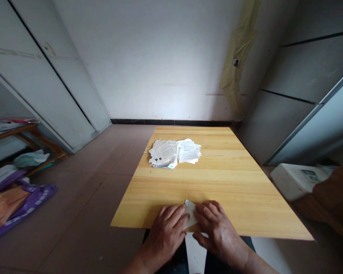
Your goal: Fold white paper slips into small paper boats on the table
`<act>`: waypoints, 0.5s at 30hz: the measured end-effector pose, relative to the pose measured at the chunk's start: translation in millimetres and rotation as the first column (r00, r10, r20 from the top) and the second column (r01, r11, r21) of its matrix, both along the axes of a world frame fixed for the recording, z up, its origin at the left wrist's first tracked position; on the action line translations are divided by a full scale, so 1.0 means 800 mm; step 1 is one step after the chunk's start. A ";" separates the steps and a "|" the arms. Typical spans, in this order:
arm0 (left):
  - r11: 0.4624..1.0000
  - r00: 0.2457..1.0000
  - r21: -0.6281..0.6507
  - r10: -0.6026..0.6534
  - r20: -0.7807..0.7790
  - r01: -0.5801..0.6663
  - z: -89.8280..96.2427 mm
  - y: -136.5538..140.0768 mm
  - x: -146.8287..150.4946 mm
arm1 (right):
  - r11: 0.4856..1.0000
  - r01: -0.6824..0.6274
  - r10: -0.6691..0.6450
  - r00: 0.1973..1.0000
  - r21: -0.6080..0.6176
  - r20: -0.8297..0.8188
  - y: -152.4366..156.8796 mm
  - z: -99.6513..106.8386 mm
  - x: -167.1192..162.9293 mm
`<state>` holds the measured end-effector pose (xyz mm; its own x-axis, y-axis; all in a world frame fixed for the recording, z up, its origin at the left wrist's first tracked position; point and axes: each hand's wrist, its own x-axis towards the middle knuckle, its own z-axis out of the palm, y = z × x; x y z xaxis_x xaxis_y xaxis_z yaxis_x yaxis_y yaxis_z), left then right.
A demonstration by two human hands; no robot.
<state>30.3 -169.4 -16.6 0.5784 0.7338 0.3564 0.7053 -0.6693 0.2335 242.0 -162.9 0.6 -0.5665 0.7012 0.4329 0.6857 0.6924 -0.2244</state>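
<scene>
A small piece of white paper (190,214), seemingly folded, lies at the table's near edge between my two hands. My left hand (168,228) has its fingers bent and close together on the paper's left side, pressing it at the edge. On the other side, my right hand (217,228) rests its fingertips over the paper's right part, with the thumb spread away below the table edge. Both hands cover parts of the paper. Farther back on the table are two overlapping piles of printed sheets, a larger left pile (163,153) and a smaller right pile (188,150).
The light wooden table (217,182) stands before a white wall (160,68). At the right is a white box (297,180) beside a brown object. A purple bag (37,199) lies on the floor at the left, near a wooden rack (42,142) with cloth.
</scene>
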 end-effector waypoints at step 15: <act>0.996 0.859 -0.056 -0.026 0.511 0.064 0.050 0.027 0.005 | 1.000 0.013 -0.016 0.985 -0.024 -0.170 -0.013 0.005 -0.026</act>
